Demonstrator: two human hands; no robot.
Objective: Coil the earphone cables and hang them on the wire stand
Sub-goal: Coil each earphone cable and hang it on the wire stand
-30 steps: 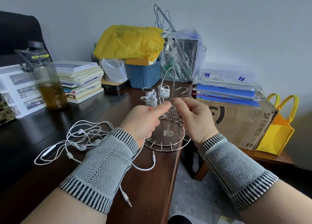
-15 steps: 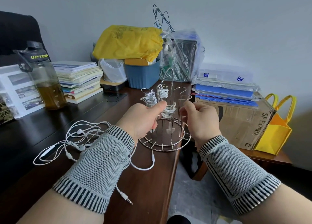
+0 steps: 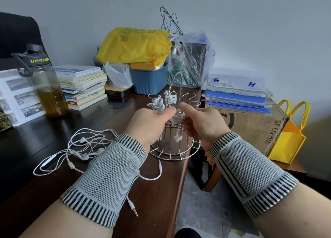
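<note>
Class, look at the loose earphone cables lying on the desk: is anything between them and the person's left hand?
Nothing visible blocks them. The loose earphone cables lie bare on the desk, beside the left wrist. The left hand is up at the wire stand, meeting the right hand at a coiled earphone there.

- Both hands crowd the front of the wire stand (image 3: pixel 174 130); its hooks already carry coiled earphones (image 3: pixel 158 103).
- Loose earphone cables (image 3: pixel 86 144) sprawl across the desk (image 3: pixel 157 193) left of it.
- Bottle (image 3: pixel 47 87), books (image 3: pixel 84 85) and blue bin (image 3: pixel 149 80) block the back.
- Cardboard box (image 3: pixel 250 124) hems the right.
</note>
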